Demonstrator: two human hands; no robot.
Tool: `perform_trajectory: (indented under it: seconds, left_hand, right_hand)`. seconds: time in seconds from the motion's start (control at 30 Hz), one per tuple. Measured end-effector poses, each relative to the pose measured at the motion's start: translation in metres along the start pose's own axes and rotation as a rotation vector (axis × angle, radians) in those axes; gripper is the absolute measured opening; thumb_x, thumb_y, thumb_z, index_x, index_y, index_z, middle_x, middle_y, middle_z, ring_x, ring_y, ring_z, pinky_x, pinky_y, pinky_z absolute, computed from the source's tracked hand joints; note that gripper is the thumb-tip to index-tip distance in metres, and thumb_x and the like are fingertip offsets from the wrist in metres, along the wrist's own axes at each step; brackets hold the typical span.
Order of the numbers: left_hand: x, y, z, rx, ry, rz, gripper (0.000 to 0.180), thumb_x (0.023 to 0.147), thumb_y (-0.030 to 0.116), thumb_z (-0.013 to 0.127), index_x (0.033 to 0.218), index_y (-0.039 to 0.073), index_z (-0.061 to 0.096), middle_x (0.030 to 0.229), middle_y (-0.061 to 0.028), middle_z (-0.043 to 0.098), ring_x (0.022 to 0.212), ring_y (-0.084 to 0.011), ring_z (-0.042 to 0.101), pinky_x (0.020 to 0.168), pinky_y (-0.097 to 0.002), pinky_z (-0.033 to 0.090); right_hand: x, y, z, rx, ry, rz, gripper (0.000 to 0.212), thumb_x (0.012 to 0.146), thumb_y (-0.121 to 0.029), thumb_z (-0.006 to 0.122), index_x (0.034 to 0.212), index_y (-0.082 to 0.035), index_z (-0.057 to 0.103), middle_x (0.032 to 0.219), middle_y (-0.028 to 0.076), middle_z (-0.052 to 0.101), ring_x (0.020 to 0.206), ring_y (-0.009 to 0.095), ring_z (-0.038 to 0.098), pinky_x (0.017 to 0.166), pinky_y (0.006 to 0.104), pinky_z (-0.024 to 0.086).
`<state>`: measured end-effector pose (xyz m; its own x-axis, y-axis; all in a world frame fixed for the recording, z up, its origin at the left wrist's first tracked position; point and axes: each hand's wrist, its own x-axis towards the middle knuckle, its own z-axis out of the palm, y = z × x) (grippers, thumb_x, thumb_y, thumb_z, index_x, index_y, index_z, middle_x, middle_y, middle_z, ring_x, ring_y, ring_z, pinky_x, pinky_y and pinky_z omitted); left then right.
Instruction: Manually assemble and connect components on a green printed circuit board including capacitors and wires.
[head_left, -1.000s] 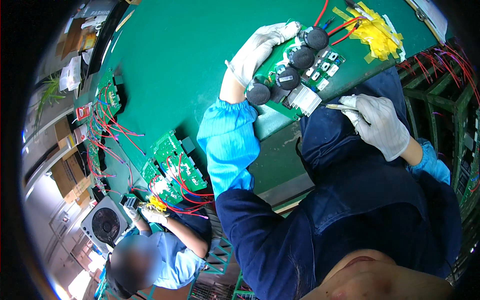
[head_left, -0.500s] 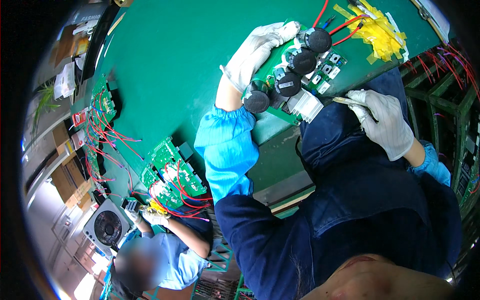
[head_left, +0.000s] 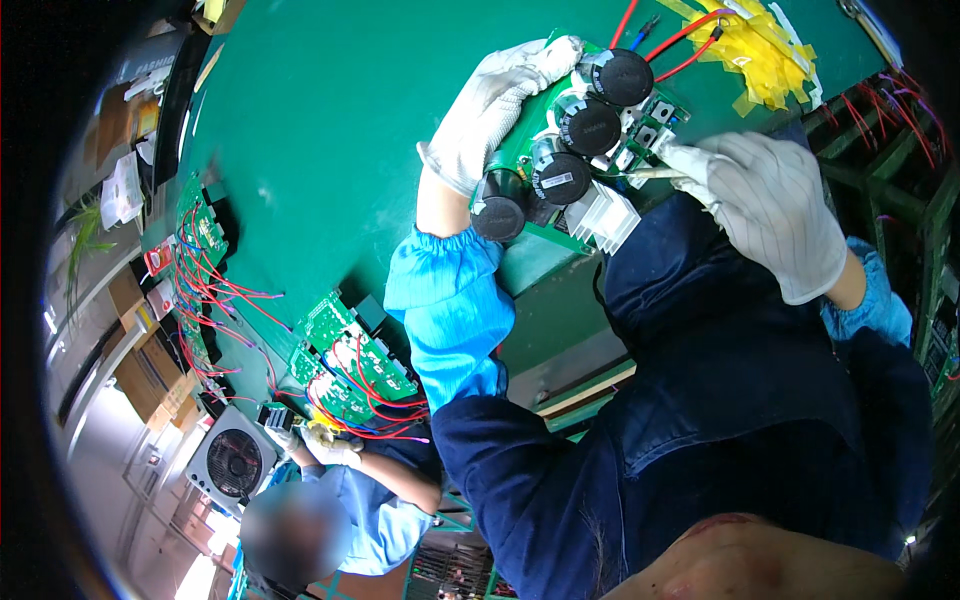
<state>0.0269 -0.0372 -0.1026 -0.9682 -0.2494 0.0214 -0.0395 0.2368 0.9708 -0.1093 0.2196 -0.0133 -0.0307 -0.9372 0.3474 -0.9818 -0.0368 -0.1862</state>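
My left hand (head_left: 490, 110), in a white glove, is closed on the far left edge of a green circuit board (head_left: 545, 105). The board carries large black capacitors (head_left: 590, 127), a silvery finned heat sink (head_left: 602, 217) and several small square parts along its right side. My right hand (head_left: 765, 195), also gloved, pinches a thin, light-coloured stick-like tool (head_left: 655, 173). Its tip lies among the parts between the capacitors and the heat sink; whether it touches them I cannot tell.
Yellow tape strips (head_left: 765, 60) stick to the green table (head_left: 310, 110) at the far right, near red wires. More wired boards (head_left: 355, 355) lie to the left. A co-worker (head_left: 350, 500) works beside a fan (head_left: 232, 458). Green metal racks (head_left: 880, 190) with wires stand at right.
My right hand has moved left and away from me, bringing the tool's tip from beside the board in over its parts. My left hand keeps its hold on the board.
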Motion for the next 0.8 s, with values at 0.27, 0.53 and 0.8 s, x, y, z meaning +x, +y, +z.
perform_trajectory:
  seconds: [0.27,0.53,0.8]
  left_hand:
    - [-0.006,0.016,0.0,0.047,0.015,0.165,0.04,0.091,0.026,0.044,0.108,-0.004,0.064,0.128,-0.0208,0.059,0.124,-0.0385,0.047,0.108,-0.0444,0.032]
    - [0.0,0.003,-0.006,0.203,-0.049,0.34,0.04,0.092,0.024,0.043,0.112,-0.005,0.062,0.128,-0.0203,0.059,0.123,-0.0384,0.049,0.108,-0.0442,0.033]
    - [-0.01,-0.022,-0.004,0.124,0.035,0.502,0.029,0.095,0.015,0.048,0.112,-0.006,0.06,0.125,-0.0244,0.057,0.122,-0.0395,0.05,0.105,-0.0447,0.036]
  right_hand:
    - [0.032,0.008,-0.01,0.015,-0.063,-0.116,0.019,0.072,-0.014,0.07,0.089,-0.011,0.062,0.095,0.002,0.061,0.087,0.02,0.061,0.069,0.0335,0.046]
    - [0.05,0.003,-0.026,-0.128,-0.223,-0.226,0.015,0.072,-0.015,0.068,0.087,-0.014,0.065,0.092,-0.001,0.059,0.082,0.016,0.057,0.068,0.0312,0.045]
    - [0.054,-0.001,-0.013,-0.083,-0.227,-0.274,0.02,0.072,-0.014,0.066,0.091,-0.016,0.067,0.089,-0.002,0.057,0.082,0.016,0.057,0.068,0.03,0.045]
